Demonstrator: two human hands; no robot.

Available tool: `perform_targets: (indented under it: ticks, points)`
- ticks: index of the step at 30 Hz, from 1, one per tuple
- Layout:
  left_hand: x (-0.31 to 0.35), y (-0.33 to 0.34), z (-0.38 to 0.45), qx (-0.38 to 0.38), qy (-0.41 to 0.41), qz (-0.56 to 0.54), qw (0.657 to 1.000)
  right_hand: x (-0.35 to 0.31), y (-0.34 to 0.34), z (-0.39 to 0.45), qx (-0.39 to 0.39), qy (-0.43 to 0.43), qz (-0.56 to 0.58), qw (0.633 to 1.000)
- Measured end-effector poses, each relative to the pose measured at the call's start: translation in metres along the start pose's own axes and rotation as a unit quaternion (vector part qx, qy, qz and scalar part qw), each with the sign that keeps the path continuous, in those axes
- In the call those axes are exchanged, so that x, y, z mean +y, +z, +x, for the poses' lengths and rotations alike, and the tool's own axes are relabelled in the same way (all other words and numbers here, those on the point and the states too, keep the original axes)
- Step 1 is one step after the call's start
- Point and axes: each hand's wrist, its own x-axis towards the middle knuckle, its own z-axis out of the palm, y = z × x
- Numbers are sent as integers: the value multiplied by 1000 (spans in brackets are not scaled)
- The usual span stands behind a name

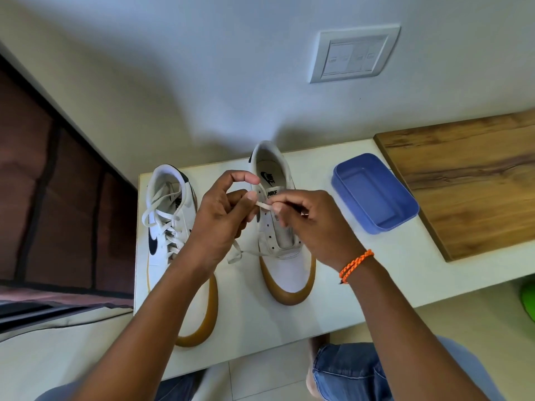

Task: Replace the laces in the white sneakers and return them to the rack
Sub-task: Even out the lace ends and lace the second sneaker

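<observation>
Carefully now: feeding the lace through the right-hand sneaker

Stretched between the two hands, the lace (265,206) is a flat, off-white strip held just above the tongue of the right-hand sneaker (279,227), which stands on the white table (362,273) with its toe toward the person. Its eyelets look mostly bare; only one strand shows near the toe end, with a loose tail (236,253) trailing onto the table between the two shoes. The step in hand appears to be threading, and it seems an early one for this shoe

To do it well, the lace wants to stay flat and untwisted before its tip goes to an eyelet, and the two ends should be evened so neither runs short at the top. The left hand (223,215) pinches one end, thumb and curled fingers closed on it, forefinger arched above. The right hand (309,224) pinches the strip a little further along, its fingers narrow and bent around it. A short grip close to the tip would give better aim at the small holes; whether the tip has a stiff end cannot be told

Beside it on the left stands the other sneaker (173,235), laced already but loose and untied, partly covered by the left forearm. Off to the right sits a blue plastic tray (375,193), touching the edge of a wooden board (469,180). No rack can be made out, so returning the pair is a step for later
</observation>
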Motion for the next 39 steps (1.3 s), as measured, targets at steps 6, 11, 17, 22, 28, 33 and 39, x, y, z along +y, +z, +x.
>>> perform_targets:
  ticks: [6, 11, 17, 22, 28, 33, 39]
  points:
    - [5, -8, -3, -4, -20, -16, 1000, 42, -40, -3, 183, 164, -178, 953]
    - [2, -8, -3, -8, -12, -16, 1000, 46, -42, -12, 176, 228, -271, 918]
    - [-3, 2, -3, -31, 8, -12, 999, -6, 0, -4, -22, 47, 27, 998]
    - [-4, -1, -2, -32, 16, -5, 999, 3, -11, 0, -4, 44, 9, 999]
    - [-3, -4, -3, -38, 10, -22, 999, 44, -46, -10, 209, 218, -242, 922]
    - [-3, -5, -3, -37, 8, -31, 999, 32, -42, -10, 193, 224, -278, 914]
    - [-6, 3, -6, -42, 21, 3, 999, -6, 4, -5, 17, 48, 16, 999]
